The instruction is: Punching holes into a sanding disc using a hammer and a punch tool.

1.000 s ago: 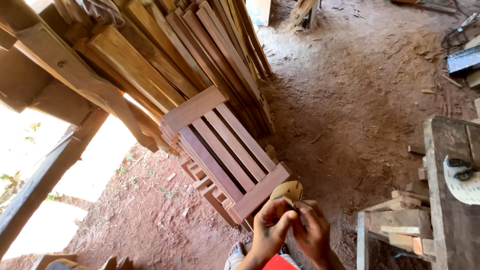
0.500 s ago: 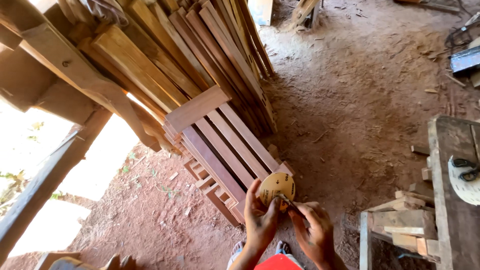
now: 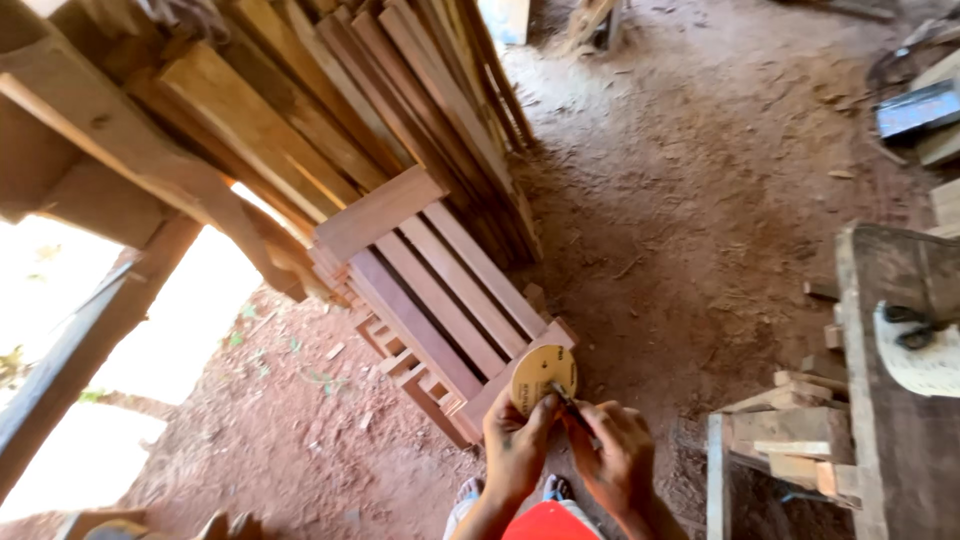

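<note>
My left hand (image 3: 515,450) is raised in front of me, palm turned inward, fingers and thumb closed on the lower edge of a round tan sanding disc (image 3: 544,377) with printed backing. The disc stands on edge above the fingertips, its flat face toward me. My right hand (image 3: 615,458) sits just beside the left, knuckles up, fingers pinched shut around a thin dark pencil-like tool (image 3: 570,405). The tool's tip touches the disc near its middle. Both hands are low in the view, close to my body, above my sandalled feet; a red patch of clothing shows at the bottom edge.

Open room: the reddish dirt floor (image 3: 700,180) spreads ahead and to the right, scattered with chips and shavings, free for stepping. To the left, more bare dirt runs out to bright daylight.

Directly ahead of the hands lies a slatted wooden panel of reddish-brown boards (image 3: 430,290), tilted against a stack of similar frames; its near corner is just behind the disc. Behind it lean long rough planks (image 3: 330,110), packed tight, closing off the upper left. A heavy pale wooden beam (image 3: 130,150) crosses diagonally at far left.

On the right stands a dark weathered wooden table (image 3: 890,420), its edge near my right elbow, with a pale rounded object partly visible on top. Short timber offcuts (image 3: 790,440) are piled below it.
</note>
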